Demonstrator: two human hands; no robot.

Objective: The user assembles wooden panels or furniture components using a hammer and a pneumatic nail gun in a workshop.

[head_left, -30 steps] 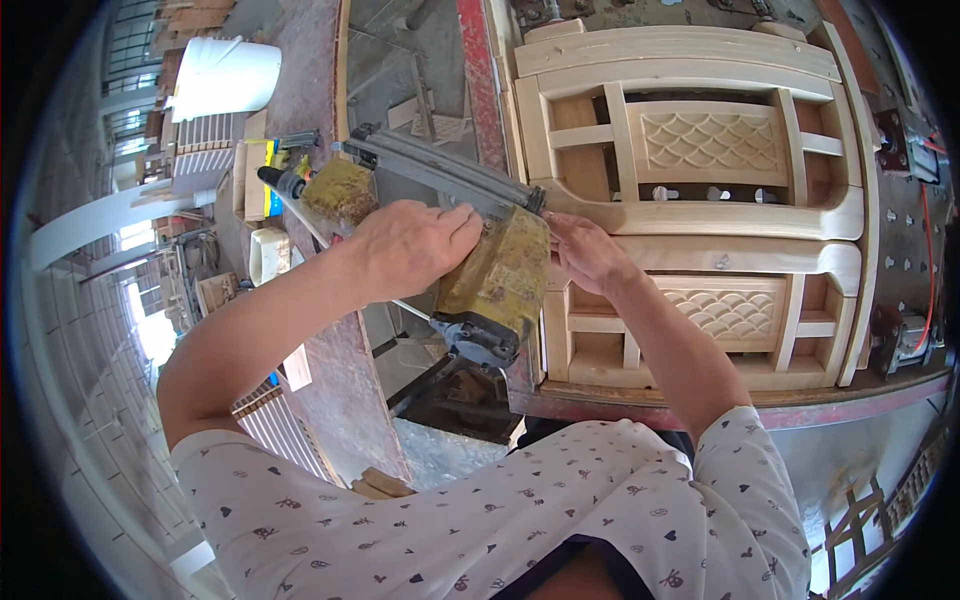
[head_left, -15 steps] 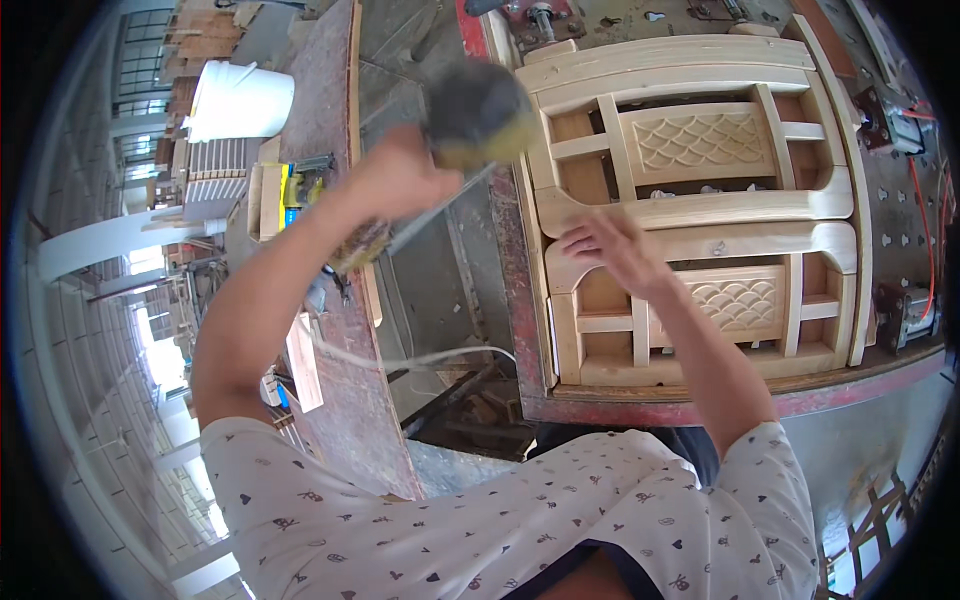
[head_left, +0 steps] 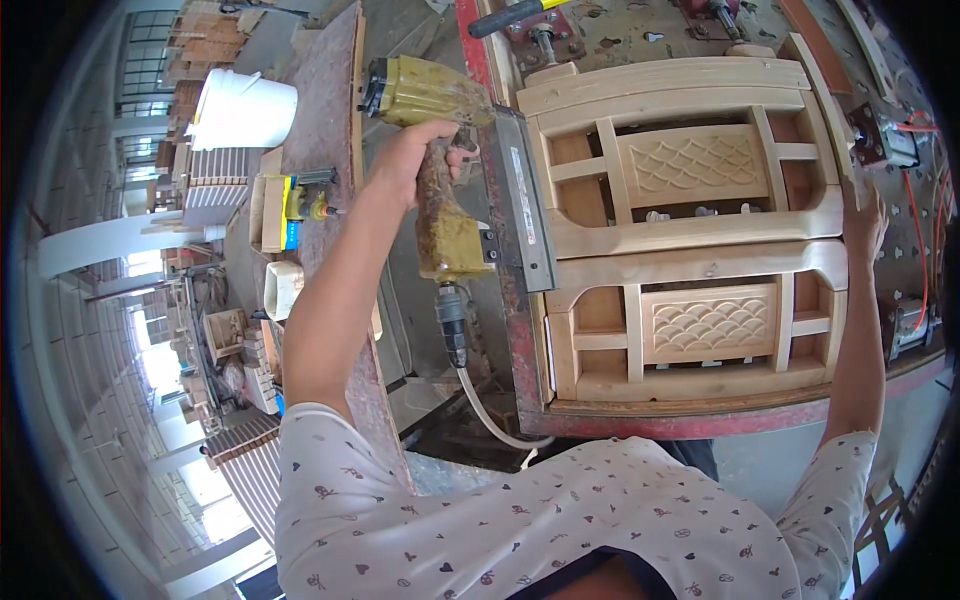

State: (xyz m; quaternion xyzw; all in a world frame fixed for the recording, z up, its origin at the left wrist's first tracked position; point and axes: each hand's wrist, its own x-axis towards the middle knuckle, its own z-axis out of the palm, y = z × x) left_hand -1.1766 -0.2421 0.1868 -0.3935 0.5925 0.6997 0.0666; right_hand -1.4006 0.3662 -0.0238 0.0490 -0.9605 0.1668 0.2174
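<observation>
My left hand (head_left: 418, 160) is wrapped round the grip of a worn yellow pneumatic nail gun (head_left: 450, 240). The gun's long grey magazine lies along the left edge of two pale wooden frames (head_left: 690, 235), and its air hose (head_left: 485, 415) trails down from the grip's end. Each frame has a panel (head_left: 690, 160) carved in a fish-scale pattern. On the frames' right side, my right hand (head_left: 866, 220) rests against the outer edge by a wooden strip (head_left: 815, 70). Its fingers look stretched out, partly seen, with nothing visible in them.
Clamp cylinders (head_left: 885, 135) with red hoses stand along the right of the red-edged worktable (head_left: 640, 425). A black-and-yellow handle (head_left: 508, 17) lies at its far edge. On the left bench (head_left: 325, 100) are a white bucket (head_left: 245, 108) and a carton (head_left: 268, 215).
My left hand has brought the nail gun down and turned its magazine to the frames' left edge. My right hand has moved from the frames' left part to their right edge.
</observation>
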